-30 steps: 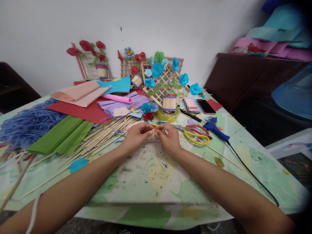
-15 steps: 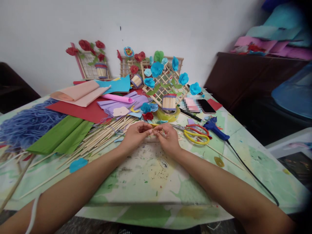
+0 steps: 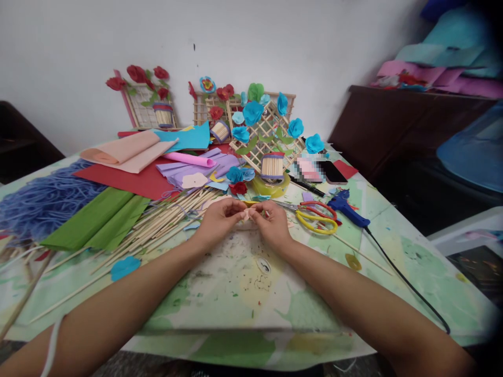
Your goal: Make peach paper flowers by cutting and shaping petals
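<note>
My left hand (image 3: pixel 220 220) and my right hand (image 3: pixel 271 222) meet above the middle of the table, fingertips pinched together. Between them they hold a small pale pink piece (image 3: pixel 249 211), mostly covered by the fingers; it looks like paper. Just right of my right hand lie scissors (image 3: pixel 317 222) with red and yellow handles. Thin wooden sticks (image 3: pixel 165 220) are heaped beside my left hand. Beyond the hands are a roll of yellowish tape (image 3: pixel 271 187) and small blue paper flowers (image 3: pixel 236 174).
A blue glue gun (image 3: pixel 351 209) with a black cord lies at the right, near a phone (image 3: pixel 332 172). Blue yarn (image 3: pixel 47 199), green paper (image 3: pixel 94 220) and red paper (image 3: pixel 121 178) cover the left. Lattice frames with paper flowers (image 3: pixel 267 136) stand at the back.
The fingertips have shifted slightly around the small piece, and more of its pale pink surface shows between them. The arms have hardly moved.
</note>
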`<state>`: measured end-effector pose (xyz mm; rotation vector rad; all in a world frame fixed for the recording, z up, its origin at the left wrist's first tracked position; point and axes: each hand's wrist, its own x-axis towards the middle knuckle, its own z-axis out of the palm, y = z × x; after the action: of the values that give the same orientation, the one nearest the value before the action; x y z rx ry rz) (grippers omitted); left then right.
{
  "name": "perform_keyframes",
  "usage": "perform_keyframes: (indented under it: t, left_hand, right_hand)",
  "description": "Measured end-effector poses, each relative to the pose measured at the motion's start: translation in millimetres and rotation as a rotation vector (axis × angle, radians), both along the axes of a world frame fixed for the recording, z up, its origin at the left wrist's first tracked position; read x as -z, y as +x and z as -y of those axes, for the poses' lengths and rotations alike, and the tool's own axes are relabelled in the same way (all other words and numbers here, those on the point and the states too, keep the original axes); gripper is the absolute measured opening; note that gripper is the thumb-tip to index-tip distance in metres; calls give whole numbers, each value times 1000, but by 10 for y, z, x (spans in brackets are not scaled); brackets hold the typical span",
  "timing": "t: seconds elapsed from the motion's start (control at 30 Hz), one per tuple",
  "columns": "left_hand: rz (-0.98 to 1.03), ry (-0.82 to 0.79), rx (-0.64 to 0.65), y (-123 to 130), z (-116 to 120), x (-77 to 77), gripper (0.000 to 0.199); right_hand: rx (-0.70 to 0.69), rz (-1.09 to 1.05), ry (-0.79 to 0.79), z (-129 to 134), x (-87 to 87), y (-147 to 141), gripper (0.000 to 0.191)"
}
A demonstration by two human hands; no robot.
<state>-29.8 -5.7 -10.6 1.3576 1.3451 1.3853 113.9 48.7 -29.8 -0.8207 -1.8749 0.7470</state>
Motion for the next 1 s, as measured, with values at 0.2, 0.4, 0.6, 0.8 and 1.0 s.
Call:
perform_keyframes:
  t: [0.2, 0.4, 0.6, 0.8, 1.0]
  left_hand:
    - [0, 13, 2, -3, -5, 13, 22]
    - [-31, 14, 19, -18, -16, 11, 24]
    - [-63, -2, -3, -18, -8, 3, 24]
    - [-16, -12, -17, -23, -19, 15, 25]
    - [13, -10, -17, -28, -30, 42, 26]
  right_hand:
    - [-43, -9, -58, -1, -16, 1, 11]
    - [-21, 10, -19, -17, -2, -5, 7]
    - [-11, 76, 150, -7, -41, 14, 7]
    - [12, 118, 174, 23, -48, 10, 9]
    - [5, 102, 164, 22, -41, 13, 8]
